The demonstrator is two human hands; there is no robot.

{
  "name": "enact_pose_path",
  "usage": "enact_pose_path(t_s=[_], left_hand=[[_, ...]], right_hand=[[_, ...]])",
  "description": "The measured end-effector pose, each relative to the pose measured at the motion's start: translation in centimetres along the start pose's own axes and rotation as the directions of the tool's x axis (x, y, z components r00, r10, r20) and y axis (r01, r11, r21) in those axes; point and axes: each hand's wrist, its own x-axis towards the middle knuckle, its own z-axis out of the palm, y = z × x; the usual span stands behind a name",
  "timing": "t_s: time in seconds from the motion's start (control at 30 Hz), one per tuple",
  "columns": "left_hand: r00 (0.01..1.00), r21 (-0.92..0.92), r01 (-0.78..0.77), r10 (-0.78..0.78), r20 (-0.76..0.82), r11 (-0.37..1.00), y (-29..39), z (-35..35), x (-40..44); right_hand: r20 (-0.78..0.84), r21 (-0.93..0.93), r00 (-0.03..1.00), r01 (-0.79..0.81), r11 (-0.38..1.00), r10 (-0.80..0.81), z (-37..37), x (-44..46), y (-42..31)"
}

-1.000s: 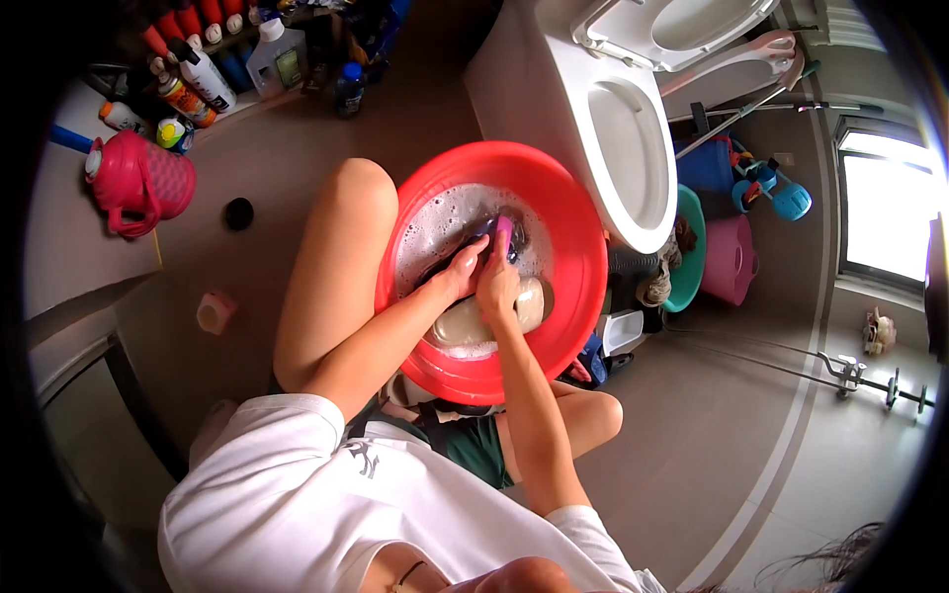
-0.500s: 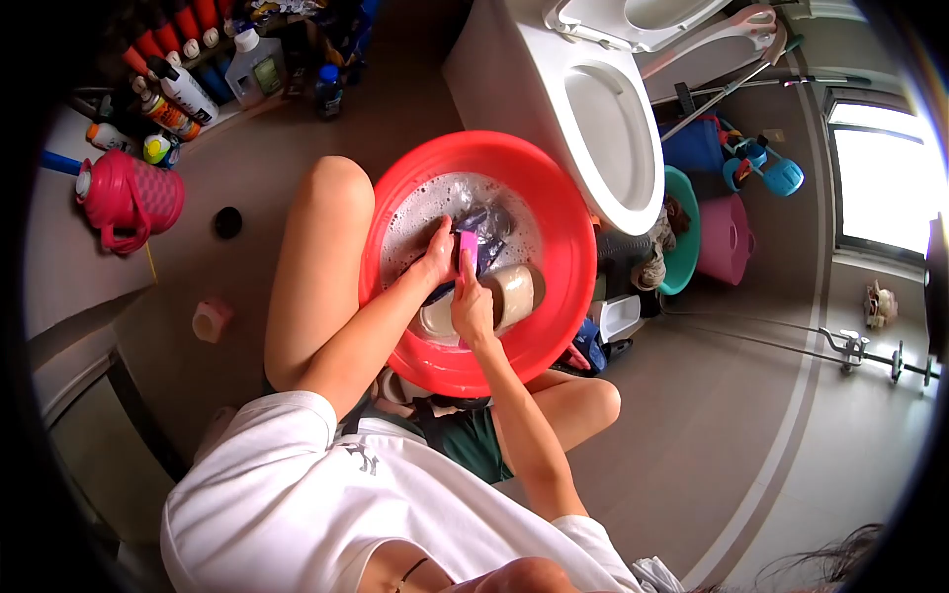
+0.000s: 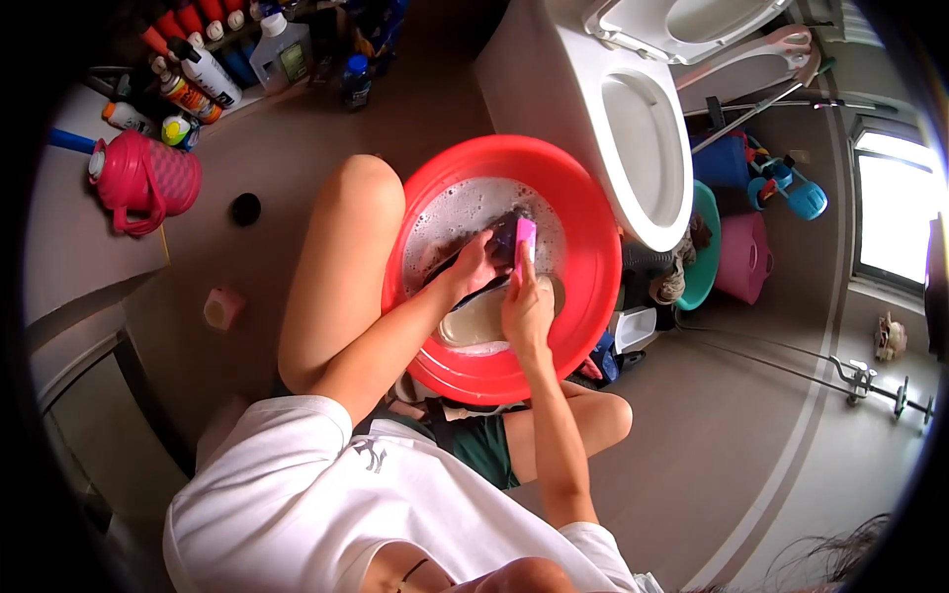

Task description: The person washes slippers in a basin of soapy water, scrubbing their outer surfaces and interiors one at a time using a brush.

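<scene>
Pink brush [image 3: 526, 235], red basin [image 3: 591, 267]

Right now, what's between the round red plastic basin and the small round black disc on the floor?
In the head view: the person's bent, bare left leg beside the basin, then bare grey-brown floor up to the disc.

"What's in the hands?"
"The right hand [image 3: 528, 314] grips a pink brush [image 3: 526, 235] against a dark shoe [image 3: 503, 237], which the left hand [image 3: 478, 262] holds."
"Where?"
"In a red basin [image 3: 591, 316] of foamy water [image 3: 450, 212], near a beige slipper [image 3: 473, 321]. A toilet [image 3: 675, 203] stands just beside."
</scene>
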Motion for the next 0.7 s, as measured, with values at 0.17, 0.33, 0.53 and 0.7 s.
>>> enact_pose_path(t_s=[0.17,0.33,0.53,0.7], left_hand=[[0.982,0.01,-0.153,0.15,0.118,0.988,-2.1,-4.0,2.2],[0.999,0.006,-0.041,0.041,-0.026,0.999,-0.7,0.1,-0.5],[0.995,-0.01,-0.095,0.096,0.04,0.995,-1.0,0.1,0.5],[0.998,0.099,-0.041,0.045,-0.039,0.994,0.0,1.2,-1.2]], right_hand=[[0.301,-0.113,0.95,0.115,0.987,-0.076,2.1,1.9,1.5],[0.208,-0.14,0.977,0.075,0.987,-0.045,6.3,4.4,3.6],[0.112,-0.196,0.991,-0.053,0.979,0.076,6.5,6.9,3.6],[0.23,-0.125,0.964,-0.109,0.986,0.136,6.3,10.2,4.9]])
